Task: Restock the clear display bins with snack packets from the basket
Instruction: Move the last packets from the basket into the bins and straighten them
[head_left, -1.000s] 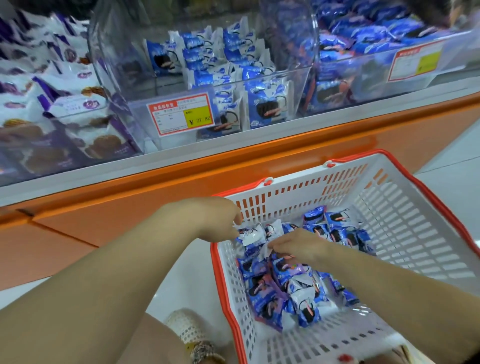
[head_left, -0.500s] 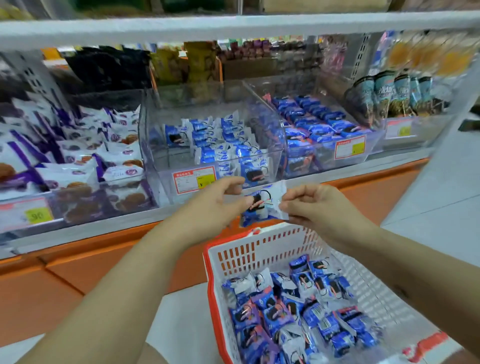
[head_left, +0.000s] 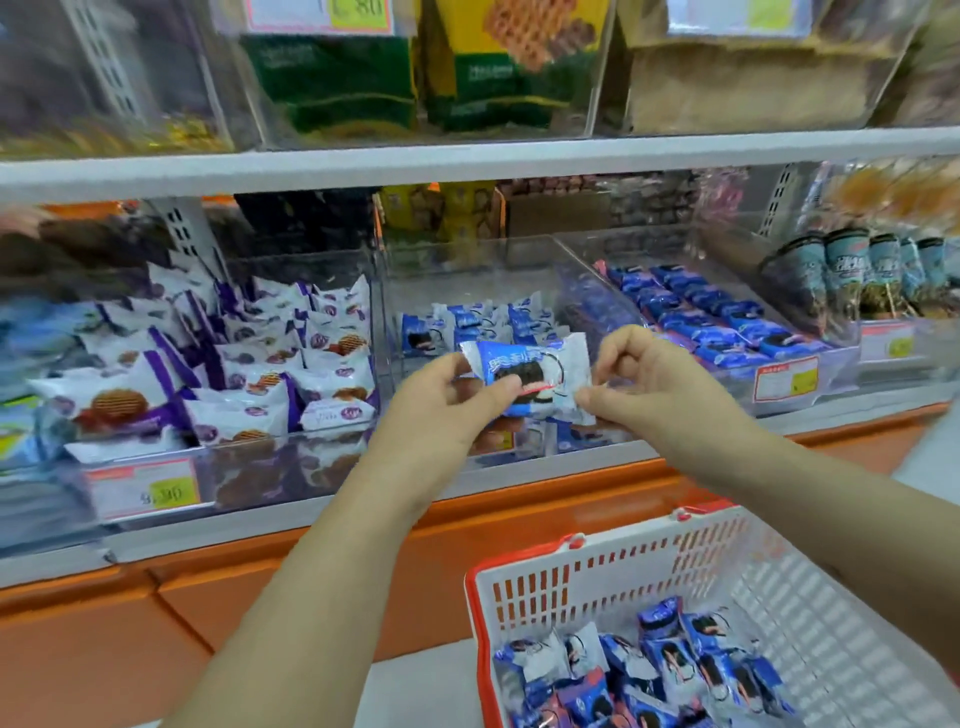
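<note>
I hold one blue-and-white cookie packet (head_left: 530, 374) between both hands, in front of the middle clear bin (head_left: 467, 270). My left hand (head_left: 441, 400) pinches its left end and my right hand (head_left: 644, 379) pinches its right end. The packet hangs over the bin's front wall, above several matching packets (head_left: 483, 322) lying inside. Low at the right stands the white basket (head_left: 597, 566) with a red rim, and several more blue packets (head_left: 649, 675) are piled in it.
A bin of purple-and-white waffle packets (head_left: 249, 374) sits to the left, a bin of dark blue packets (head_left: 717, 322) to the right, cone snacks (head_left: 852, 270) beyond. An upper shelf (head_left: 467, 161) with boxes overhangs. The orange counter base (head_left: 156, 623) runs below.
Both hands lifted a packet out of the basket and carried it up to the middle bin. My view rose from the basket to the shelves.
</note>
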